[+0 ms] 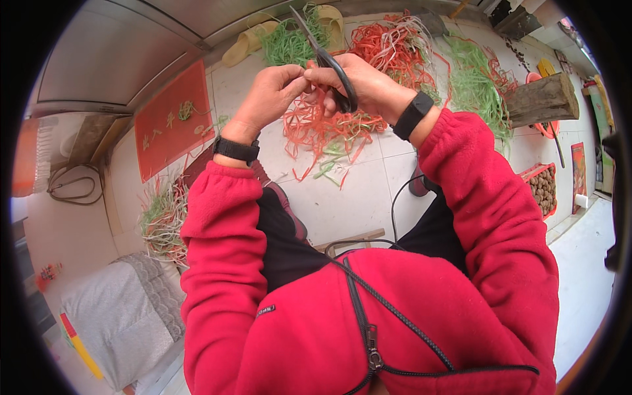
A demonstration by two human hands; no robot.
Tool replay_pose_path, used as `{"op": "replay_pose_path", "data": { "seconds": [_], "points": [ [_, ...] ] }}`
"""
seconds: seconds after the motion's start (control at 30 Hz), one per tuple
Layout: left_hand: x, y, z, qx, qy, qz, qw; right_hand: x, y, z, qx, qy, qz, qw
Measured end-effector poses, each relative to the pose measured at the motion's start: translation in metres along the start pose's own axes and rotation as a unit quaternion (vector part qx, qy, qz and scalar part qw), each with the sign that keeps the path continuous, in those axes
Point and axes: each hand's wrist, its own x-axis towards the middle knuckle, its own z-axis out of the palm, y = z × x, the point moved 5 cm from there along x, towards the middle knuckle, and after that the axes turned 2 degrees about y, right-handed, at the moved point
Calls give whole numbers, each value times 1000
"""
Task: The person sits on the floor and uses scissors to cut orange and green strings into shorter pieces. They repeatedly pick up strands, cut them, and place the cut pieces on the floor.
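My right hand holds a pair of black-handled scissors, blades pointing up and away from me. The fingertips of my left hand meet those of my right, pinching something too small to make out, perhaps a strand. Below the hands, a loose tangle of red plastic strips with some green ones lies on the white tiled floor. Beyond them are a heap of green strips and a heap of red and white strips.
Pale slippers lie beside the green heap. More green strips and a wooden log are at the right, near a red basket of walnut-like items. A red mat lies left. A black cord runs between my legs.
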Motion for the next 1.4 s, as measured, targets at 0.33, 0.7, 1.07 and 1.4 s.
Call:
{"op": "replay_pose_path", "data": {
  "seconds": [0.33, 0.7, 1.07, 1.4],
  "points": [
    [-27, -21, -60, -92, 37, -95, 990, -27, -64, -199, 52, 287, -181, 939],
    [-41, -31, -84, -30, 66, -90, 993, -70, -83, -272, -123, 369, -241, 889],
    [-6, -1, -14, 27, -23, -8, 999, 1, -10, -20, -80, 7, -16, 997],
    [-29, -31, -69, -63, 51, -76, 994, -26, -99, -167, -286, 346, -347, 824]
  ]
}}
